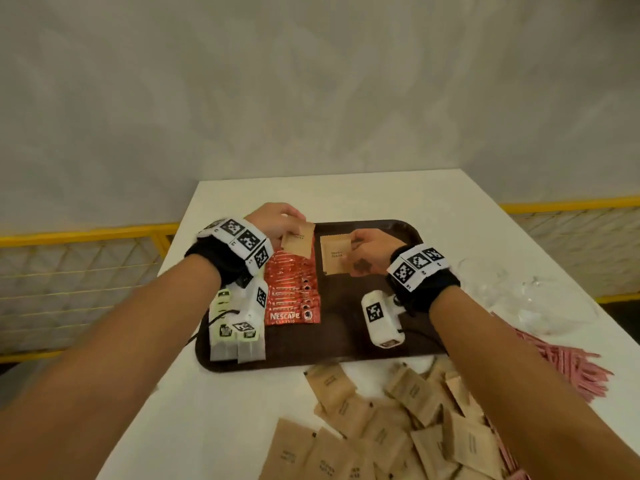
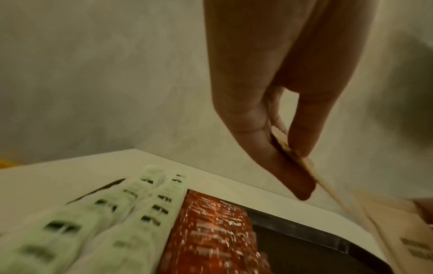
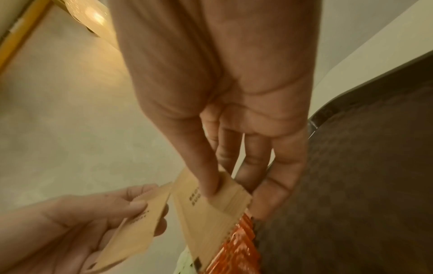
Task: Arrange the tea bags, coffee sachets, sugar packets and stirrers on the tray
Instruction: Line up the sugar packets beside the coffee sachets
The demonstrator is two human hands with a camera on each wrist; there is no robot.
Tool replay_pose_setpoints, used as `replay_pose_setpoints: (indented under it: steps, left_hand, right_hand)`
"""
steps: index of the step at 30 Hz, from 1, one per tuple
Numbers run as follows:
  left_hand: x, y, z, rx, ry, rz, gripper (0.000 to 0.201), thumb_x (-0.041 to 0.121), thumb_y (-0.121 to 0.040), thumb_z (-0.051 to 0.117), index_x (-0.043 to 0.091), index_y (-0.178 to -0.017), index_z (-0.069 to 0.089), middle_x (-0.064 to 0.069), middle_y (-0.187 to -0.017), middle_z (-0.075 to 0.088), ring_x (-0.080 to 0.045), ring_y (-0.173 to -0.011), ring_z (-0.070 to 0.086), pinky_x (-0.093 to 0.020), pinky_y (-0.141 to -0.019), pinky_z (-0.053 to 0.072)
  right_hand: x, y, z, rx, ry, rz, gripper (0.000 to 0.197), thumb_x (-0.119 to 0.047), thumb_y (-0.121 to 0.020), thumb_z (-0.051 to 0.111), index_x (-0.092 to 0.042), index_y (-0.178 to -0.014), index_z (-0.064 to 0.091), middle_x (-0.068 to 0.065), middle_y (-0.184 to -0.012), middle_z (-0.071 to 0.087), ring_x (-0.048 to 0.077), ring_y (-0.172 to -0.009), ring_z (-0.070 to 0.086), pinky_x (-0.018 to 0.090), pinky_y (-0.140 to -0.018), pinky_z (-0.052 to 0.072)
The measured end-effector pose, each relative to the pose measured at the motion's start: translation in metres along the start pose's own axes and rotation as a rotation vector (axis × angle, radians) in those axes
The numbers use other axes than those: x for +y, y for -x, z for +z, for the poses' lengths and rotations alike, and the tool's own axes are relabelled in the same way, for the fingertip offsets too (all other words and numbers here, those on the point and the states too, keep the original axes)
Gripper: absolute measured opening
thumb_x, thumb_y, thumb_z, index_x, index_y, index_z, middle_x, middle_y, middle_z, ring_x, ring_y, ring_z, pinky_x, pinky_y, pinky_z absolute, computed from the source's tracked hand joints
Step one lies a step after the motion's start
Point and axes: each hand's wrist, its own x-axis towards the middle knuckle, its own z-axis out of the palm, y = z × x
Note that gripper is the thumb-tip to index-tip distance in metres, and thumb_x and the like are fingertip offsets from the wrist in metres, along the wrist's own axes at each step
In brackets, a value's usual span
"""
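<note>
Nearest, a loose heap of brown paper sugar packets lies on the white table, pink stirrers fanned beside it. On the dark brown plastic tray sit two rows of green-tagged tea bags and a row of red coffee sachets — the front one reads "NESCAFE CLASSIC". Farther on, the left hand pinches one brown sugar packet above the sachets; the right hand pinches another packet over the tray. Its print is blurred. The right wrist view shows both packets nearly edge to edge. Beyond — a grey wall and yellow railing.
</note>
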Motion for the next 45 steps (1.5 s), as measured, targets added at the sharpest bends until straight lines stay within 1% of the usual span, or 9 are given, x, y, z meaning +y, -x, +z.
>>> replay_pose_setpoints:
  steps: [7, 11, 13, 17, 21, 31, 37, 41, 45]
  left_hand:
    - [0.022, -0.076, 0.002, 0.026, -0.133, -0.049, 0.011, 0.008, -0.087, 0.061, 0.019, -0.089, 0.06, -0.009, -0.121, 0.059, -0.025, -0.115, 0.054, -0.04, -0.101, 0.043]
    - [0.025, -0.094, 0.006, 0.011, -0.073, -0.067, 0.009, 0.008, -0.088, 0.061, 0.015, -0.084, 0.059, -0.01, -0.106, 0.062, -0.026, -0.101, 0.061, -0.037, -0.089, 0.052]
    - [0.025, -0.102, 0.008, 0.024, -0.086, -0.045, 0.013, 0.008, -0.088, 0.062, 0.017, -0.08, 0.058, -0.009, -0.1, 0.063, -0.023, -0.097, 0.061, -0.035, -0.086, 0.053]
    - [0.025, -0.113, 0.01, 0.062, -0.102, -0.014, 0.013, 0.005, -0.086, 0.063, 0.015, -0.079, 0.059, -0.003, -0.083, 0.061, -0.01, -0.072, 0.057, -0.012, -0.05, 0.048]
    - [0.019, -0.124, 0.013, -0.004, -0.168, -0.042, 0.016, -0.004, -0.084, 0.062, 0.012, -0.082, 0.061, -0.013, -0.095, 0.064, -0.02, -0.083, 0.061, -0.03, -0.081, 0.053]
    - [0.022, -0.146, 0.022, -0.018, -0.309, -0.018, 0.026, -0.012, -0.079, 0.061, 0.013, -0.074, 0.063, -0.016, -0.094, 0.065, -0.03, -0.099, 0.065, -0.044, -0.093, 0.051]
    - [0.02, -0.159, 0.035, -0.018, -0.458, 0.008, 0.02, -0.008, -0.079, 0.064, 0.004, -0.094, 0.07, -0.011, -0.091, 0.065, -0.027, -0.099, 0.064, -0.038, -0.092, 0.052]
    - [0.021, -0.164, 0.039, 0.023, -0.59, 0.024, 0.021, 0.001, -0.082, 0.066, 0.006, -0.102, 0.07, -0.008, -0.101, 0.066, -0.016, -0.086, 0.056, -0.023, -0.069, 0.046]
    - [0.02, -0.169, 0.041, 0.066, -0.702, 0.054, 0.02, 0.002, -0.083, 0.064, 0.006, -0.102, 0.069, -0.011, -0.113, 0.065, -0.023, -0.102, 0.06, -0.022, -0.06, 0.041]
  right_hand:
    - [-0.017, -0.071, -0.027, 0.098, -0.034, 0.051, 0.03, 0.015, -0.077, 0.057, -0.01, -0.092, 0.052, 0.019, -0.102, 0.057, 0.035, -0.095, 0.059, 0.051, -0.088, 0.052]
    - [-0.02, -0.083, -0.035, 0.032, -0.12, 0.006, 0.066, 0.018, -0.076, 0.059, -0.022, -0.125, 0.042, 0.011, -0.101, 0.051, 0.025, -0.079, 0.061, 0.033, -0.058, 0.059]
    - [-0.02, -0.088, -0.037, 0.027, -0.068, -0.029, 0.057, 0.014, -0.08, 0.057, -0.02, -0.125, 0.046, 0.01, -0.103, 0.053, 0.02, -0.073, 0.059, 0.029, -0.052, 0.055]
    - [-0.02, -0.1, -0.045, 0.165, -0.058, -0.009, 0.015, -0.008, -0.087, 0.06, -0.016, -0.099, 0.054, 0.009, -0.09, 0.058, 0.02, -0.073, 0.057, 0.039, -0.072, 0.054]
    - [-0.014, -0.109, -0.051, 0.254, 0.056, -0.029, 0.017, -0.009, -0.081, 0.067, -0.013, -0.092, 0.055, 0.01, -0.102, 0.057, 0.027, -0.097, 0.057, 0.042, -0.089, 0.052]
    - [-0.027, -0.122, -0.054, 0.081, 0.655, -0.065, 0.04, 0.002, -0.089, 0.046, -0.016, -0.123, 0.053, 0.0, -0.104, 0.053, 0.016, -0.086, 0.054, 0.021, -0.075, 0.048]
    - [-0.028, -0.144, -0.055, 0.219, 0.863, -0.097, 0.032, -0.014, -0.089, 0.059, -0.006, -0.12, 0.051, 0.013, -0.12, 0.058, 0.026, -0.101, 0.056, 0.029, -0.081, 0.043]
    - [-0.026, -0.157, -0.054, 0.245, 0.876, -0.096, 0.031, -0.014, -0.091, 0.058, -0.003, -0.119, 0.054, 0.013, -0.124, 0.057, 0.027, -0.114, 0.054, 0.029, -0.089, 0.044]
    - [-0.024, -0.164, -0.053, 0.229, 0.894, -0.103, 0.03, -0.011, -0.09, 0.057, -0.006, -0.12, 0.054, 0.012, -0.127, 0.056, 0.026, -0.117, 0.052, 0.029, -0.092, 0.043]
